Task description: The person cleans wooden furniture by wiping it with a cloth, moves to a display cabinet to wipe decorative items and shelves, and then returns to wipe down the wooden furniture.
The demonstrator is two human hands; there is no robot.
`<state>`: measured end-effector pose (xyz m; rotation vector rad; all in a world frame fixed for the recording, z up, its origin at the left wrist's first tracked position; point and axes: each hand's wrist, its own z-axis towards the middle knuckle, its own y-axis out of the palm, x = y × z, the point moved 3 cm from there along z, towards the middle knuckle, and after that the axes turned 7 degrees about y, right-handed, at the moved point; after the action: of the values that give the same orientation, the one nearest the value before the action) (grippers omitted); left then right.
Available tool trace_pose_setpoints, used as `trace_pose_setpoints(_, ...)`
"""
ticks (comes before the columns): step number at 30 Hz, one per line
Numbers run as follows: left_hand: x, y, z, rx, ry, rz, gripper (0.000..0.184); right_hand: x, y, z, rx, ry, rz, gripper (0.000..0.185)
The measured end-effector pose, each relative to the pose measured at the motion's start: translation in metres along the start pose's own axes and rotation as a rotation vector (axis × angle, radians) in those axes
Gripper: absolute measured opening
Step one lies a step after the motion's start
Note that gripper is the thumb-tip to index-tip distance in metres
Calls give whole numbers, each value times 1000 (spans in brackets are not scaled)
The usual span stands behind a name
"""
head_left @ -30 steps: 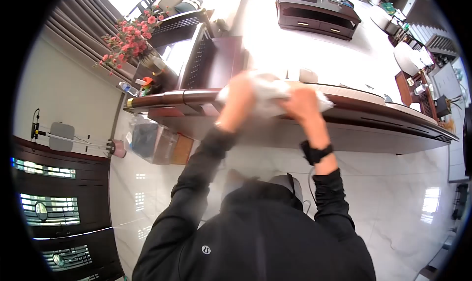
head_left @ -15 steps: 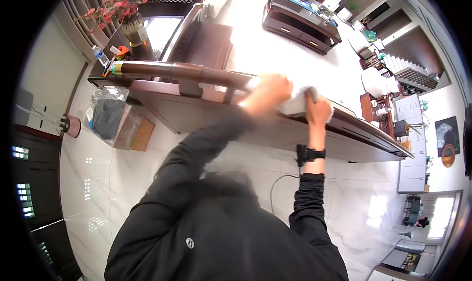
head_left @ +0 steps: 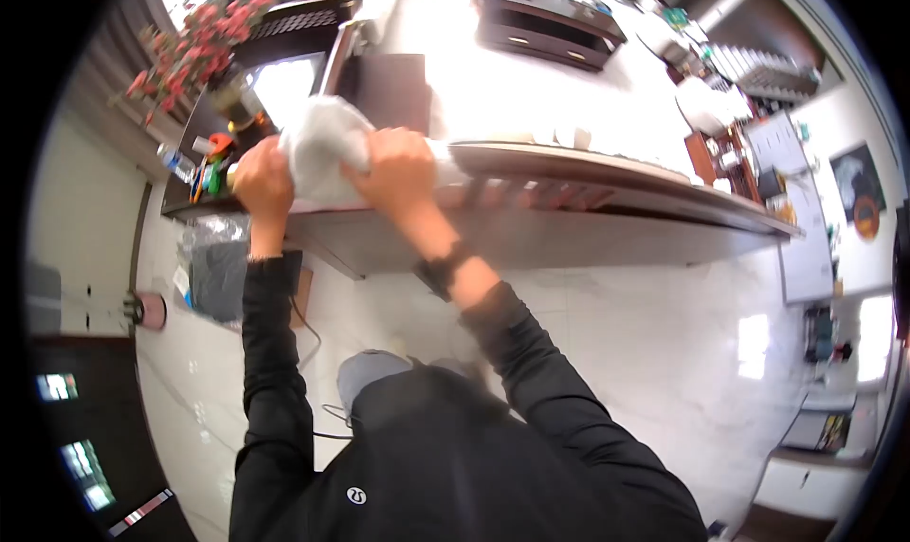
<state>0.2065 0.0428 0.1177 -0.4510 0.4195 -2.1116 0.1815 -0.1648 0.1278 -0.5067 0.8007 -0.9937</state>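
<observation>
A white cloth (head_left: 324, 153) lies bunched over the left end of the dark wooden bench's top rail (head_left: 569, 165). My right hand (head_left: 398, 170) is closed on the cloth's right side, its fingers curled into the fabric. At the cloth's left edge, my left hand (head_left: 264, 179) is also closed on it, near the rail's end. The cloth hides the stretch of rail beneath it, and its outline is slightly blurred. A black band (head_left: 445, 267) circles my right wrist.
A side table left of the bench holds a vase of pink flowers (head_left: 204, 44), a water bottle (head_left: 176, 163) and small coloured items. Below it stands a plastic-wrapped box (head_left: 220, 272). A dark low table (head_left: 545, 32) stands beyond the bench, and a pink pot (head_left: 148, 310) at left.
Both hands and the white cloth have moved left along the rail, from its middle to its left end. My view has shifted a little too.
</observation>
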Motion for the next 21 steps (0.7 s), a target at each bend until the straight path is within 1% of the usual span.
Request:
trace_pose_setpoints(2, 11, 6, -7, 207, 67, 3, 38, 10, -6, -8, 54, -134, 56, 44)
trace_pose_setpoints(4, 29, 18, -17, 267, 77, 42, 39, 30, -4, -20, 149, -302, 69, 57)
trace_pose_setpoints(5, 41, 22, -25, 256, 64, 41, 37, 40, -7, -31, 172, -370, 15, 63)
trace_pose_setpoints(6, 52, 27, -33, 246, 53, 46, 36, 51, -17, -37, 185, -473, -69, 54)
trace_pose_setpoints(8, 85, 42, -50, 156, -18, -13, 38, 86, -19, -52, 167, -568, -114, 52)
trace_pose_setpoints(9, 101, 49, -60, 111, -55, -39, 42, 107, -28, -61, 141, -619, -209, 51)
trace_pose_setpoints(10, 125, 58, -67, 77, -89, -89, 46, 130, -37, -69, 84, -622, -195, 51)
trace_pose_setpoints(12, 173, 81, -83, 13, -85, -121, 57, 180, -48, -90, -28, -632, -165, 51)
trace_pose_setpoints(13, 188, 97, -95, -56, -134, -167, 66, 204, -50, -102, -92, -578, -187, 51)
trace_pose_setpoints(15, 212, 133, -122, -225, -53, -174, 75, 245, -49, -127, -222, -470, -221, 51)
trace_pose_setpoints(16, 231, 144, -125, -293, -26, -199, 84, 257, -49, -138, -207, -423, -224, 52)
trace_pose_setpoints(18, 259, 163, -129, -452, -172, -163, 81, 273, -48, -156, -189, -344, -220, 52)
trace_pose_setpoints(19, 265, 171, -134, -466, -189, -167, 83, 273, -53, -161, -198, -243, -160, 52)
trace_pose_setpoints(20, 271, 179, -139, -481, -206, -171, 85, 271, -58, -169, -256, -168, -169, 51)
trace_pose_setpoints(21, 272, 191, -159, -430, -168, -204, 90, 269, -62, -178, -316, -98, -181, 51)
